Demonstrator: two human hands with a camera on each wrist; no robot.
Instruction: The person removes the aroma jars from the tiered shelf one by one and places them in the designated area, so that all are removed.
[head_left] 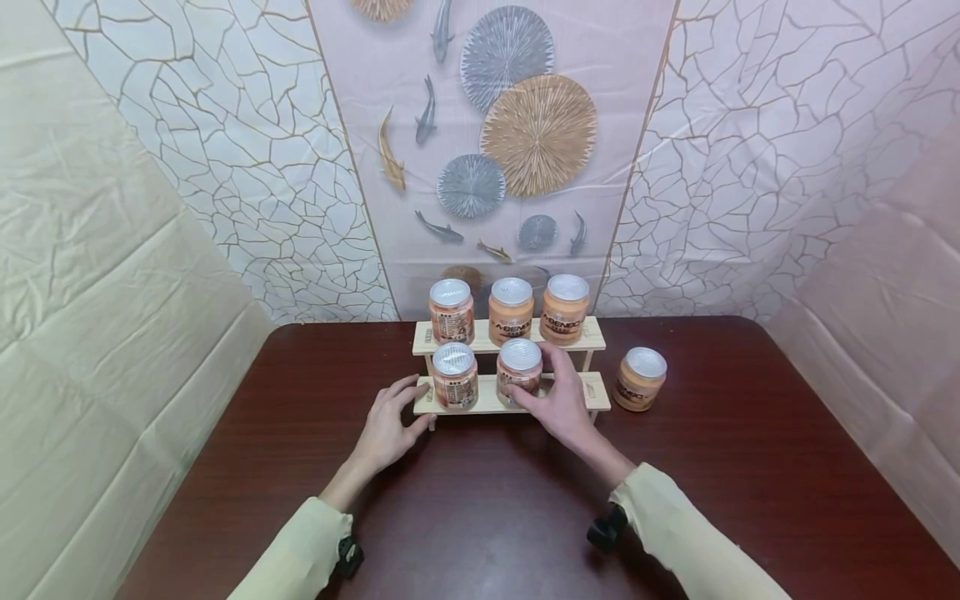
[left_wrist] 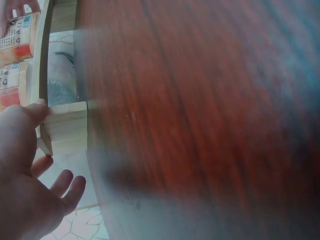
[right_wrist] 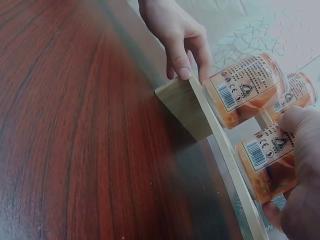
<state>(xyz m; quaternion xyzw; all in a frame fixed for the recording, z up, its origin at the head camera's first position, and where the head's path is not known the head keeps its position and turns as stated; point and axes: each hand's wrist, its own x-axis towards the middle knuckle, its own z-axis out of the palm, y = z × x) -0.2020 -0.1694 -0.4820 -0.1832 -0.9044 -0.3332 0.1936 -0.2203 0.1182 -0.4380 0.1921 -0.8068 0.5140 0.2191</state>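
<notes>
Right hand (head_left: pixel 560 406) is gripping the near tier's right jar (head_left: pixel 521 380), left hand (head_left: pixel 385 425) loosely pinching one wooden rack (head_left: pixel 487 397); six jars total.

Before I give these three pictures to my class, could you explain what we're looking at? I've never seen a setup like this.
There is no machine here, just a person's bare hands. The wide picture is taken from the head, looking forward and down; the other two come from the left and right wrists. On the dark table stands a wooden rack with two shelves: three jars above, two below. A sixth jar stands on the table, right of the rack. The right hand grips the lower shelf's right-hand jar; the left hand holds that shelf's left end.
</notes>
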